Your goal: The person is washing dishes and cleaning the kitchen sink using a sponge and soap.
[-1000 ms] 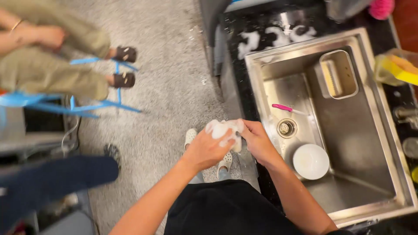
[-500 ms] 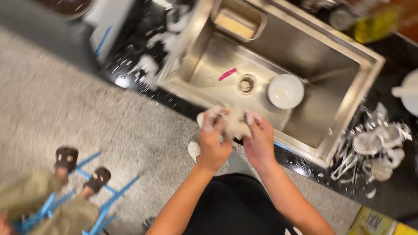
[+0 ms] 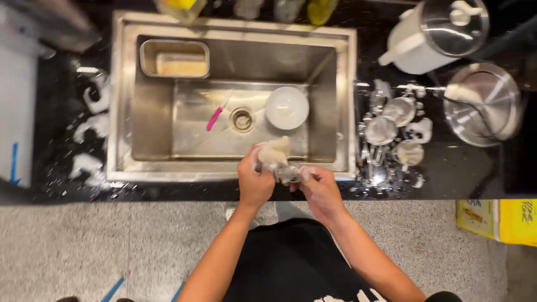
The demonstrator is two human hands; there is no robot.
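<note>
My left hand (image 3: 254, 180) and my right hand (image 3: 320, 189) meet over the front rim of a steel sink (image 3: 123, 140). The left hand grips a pale soapy cloth or sponge (image 3: 274, 152). Between both hands is a small shiny item (image 3: 288, 174), partly hidden; the right hand's fingers pinch its end. I cannot tell exactly what it is. In the sink basin lie a white plate (image 3: 286, 107), a pink-handled utensil (image 3: 213, 118) and the drain (image 3: 242, 119).
A steel tray (image 3: 174, 58) sits at the sink's back left. Several washed steel pieces (image 3: 391, 131) lie on the black counter to the right, with a white pot with a steel lid (image 3: 436, 33) and a steel lid (image 3: 484, 100). Foam patches (image 3: 89, 131) lie left.
The view has swung from the floor and a seated person to straight over the sink. My hands stay together on the cloth and now sit over the sink's front rim.
</note>
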